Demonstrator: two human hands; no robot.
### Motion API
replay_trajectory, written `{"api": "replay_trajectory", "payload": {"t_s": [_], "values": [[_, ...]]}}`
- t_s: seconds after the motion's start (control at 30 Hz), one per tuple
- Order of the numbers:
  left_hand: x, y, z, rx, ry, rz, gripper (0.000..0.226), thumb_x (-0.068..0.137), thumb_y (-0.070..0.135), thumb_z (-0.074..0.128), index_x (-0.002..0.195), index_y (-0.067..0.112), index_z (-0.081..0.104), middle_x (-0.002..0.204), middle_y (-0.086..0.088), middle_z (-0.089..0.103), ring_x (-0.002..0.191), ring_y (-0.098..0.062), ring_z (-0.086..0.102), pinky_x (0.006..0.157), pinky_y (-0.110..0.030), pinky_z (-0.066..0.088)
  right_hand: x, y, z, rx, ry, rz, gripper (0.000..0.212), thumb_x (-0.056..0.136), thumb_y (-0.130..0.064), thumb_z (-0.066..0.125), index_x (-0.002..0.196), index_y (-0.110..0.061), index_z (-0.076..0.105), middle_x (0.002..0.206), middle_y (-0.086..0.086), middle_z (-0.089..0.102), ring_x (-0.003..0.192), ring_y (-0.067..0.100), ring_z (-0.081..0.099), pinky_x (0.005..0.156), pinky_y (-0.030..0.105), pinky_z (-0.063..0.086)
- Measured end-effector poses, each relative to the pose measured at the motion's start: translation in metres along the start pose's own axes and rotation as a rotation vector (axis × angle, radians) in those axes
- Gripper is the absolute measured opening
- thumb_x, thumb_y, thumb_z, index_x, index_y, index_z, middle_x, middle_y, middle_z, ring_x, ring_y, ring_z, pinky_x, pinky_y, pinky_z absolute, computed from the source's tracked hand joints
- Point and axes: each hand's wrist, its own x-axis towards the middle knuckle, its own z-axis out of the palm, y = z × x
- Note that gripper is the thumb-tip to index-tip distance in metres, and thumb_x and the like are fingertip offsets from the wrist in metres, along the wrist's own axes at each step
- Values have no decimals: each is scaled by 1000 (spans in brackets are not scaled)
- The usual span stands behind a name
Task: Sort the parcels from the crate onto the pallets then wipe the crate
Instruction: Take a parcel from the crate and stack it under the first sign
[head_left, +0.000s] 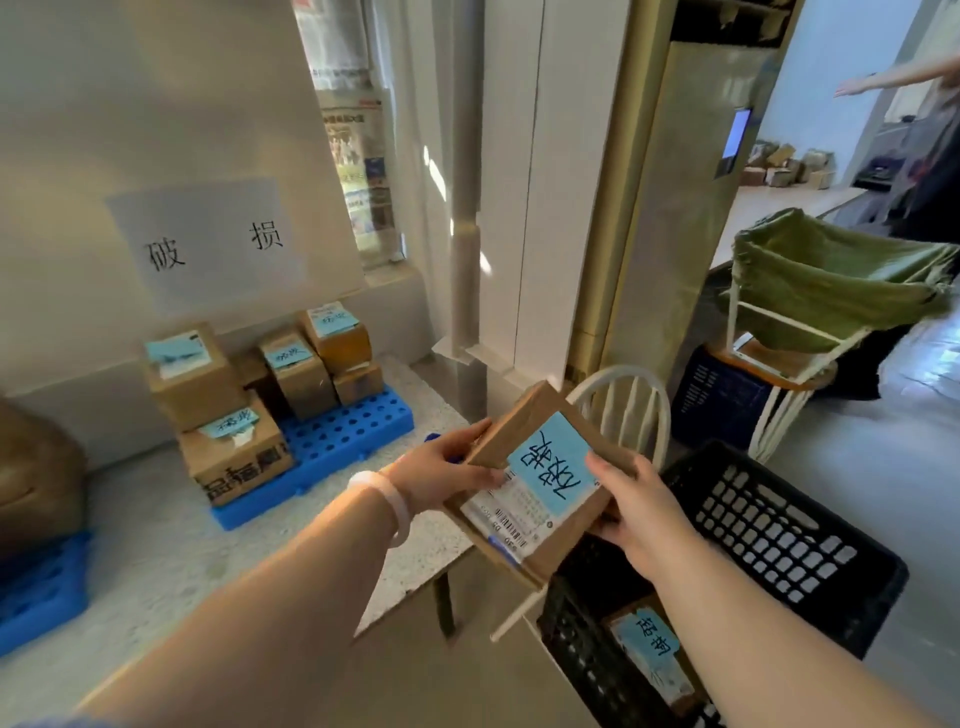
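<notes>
Sorting in progress: a person holds a cardboard parcel in both hands above the near edge of a speckled table. The left hand, a pale bracelet at its wrist, grips the parcel's left side with the thumb laid across its face. The right hand clasps the right side, thumb pressing a blue sticky note hand-lettered in dark ink. The parcel is tilted, clear of the table and just above a black plastic crate that stands beside the table's corner at lower right. A second parcel, also tagged with a blue note, lies inside the crate. At the back of the table a blue pallet carries a stack of cardboard cartons, most bearing blue notes, beneath a paper sign on the wall reading 破损. Another blue pallet sits at the table's left edge. A white chair and a green bag slung on a white frame stand beyond the crate
</notes>
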Motion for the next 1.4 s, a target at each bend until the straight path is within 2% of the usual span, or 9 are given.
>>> {"api": "replay_trajectory", "payload": {"t_s": [0.07,0.17,0.3,0.57,0.73,0.93,1.1,1.2,1.4], "values": [[-10,-13,-19,-36,123,3,81,81,34,79,148,42,35,129,7,62,109,-19,65,93,-45,52,-1,7,20,55,17,-1,44,88,-28,72,127,-25,51,111,11,70,106,31,66,90,57,54],[-21,-39,-35,-239,198,0,103,72,42,86,153,42,23,147,4,47,123,-24,53,92,-49,50,-7,15,53,176,18,40,32,91,-26,68,118,-24,52,110,13,68,105,31,64,86,56,55],[-29,-62,-53,-401,284,6,122,58,28,96,151,48,19,133,0,61,105,-25,69,85,-54,58,-14,30,97,184,-6,92,38,85,-27,73,118,-23,54,113,12,67,109,31,61,78,49,57],[-65,-79,-138,-145,155,-112,135,52,30,93,150,57,4,129,3,63,107,-23,69,91,-54,55,-21,53,153,-202,-72,5,63,88,-49,66,143,-41,37,121,2,65,107,23,64,98,49,50],[-79,-84,-162,-35,104,-122,116,73,24,86,150,56,5,134,5,57,107,-20,67,94,-49,55,-27,63,183,-199,-188,6,57,90,-34,69,139,-33,42,108,7,71,106,25,65,94,48,52],[-97,-106,-166,-153,400,11,109,75,40,82,155,45,8,159,0,29,126,-23,50,102,-46,46,-29,80,207,14,-101,49,48,88,-38,70,129,-29,46,108,12,72,106,34,65,91,61,52],[-104,-133,-145,-348,411,7,125,76,22,84,151,51,-12,139,6,42,99,-11,57,81,-46,56,-39,92,242,18,-179,130,45,89,-33,69,124,-26,41,115,14,66,104,34,66,92,57,53],[-106,-144,-158,-425,428,2,123,77,8,82,151,52,-6,133,9,49,96,-10,61,67,-39,60,-40,101,259,-112,-189,150,47,88,-37,71,123,-26,41,117,8,63,103,28,64,99,54,48],[-124,-159,-192,-341,422,-120,130,70,28,89,148,56,-10,144,4,47,116,-26,60,86,-54,57,-35,102,281,-585,-304,-49,74,85,-39,74,144,-47,31,126,-13,53,113,13,56,98,39,50]]}}
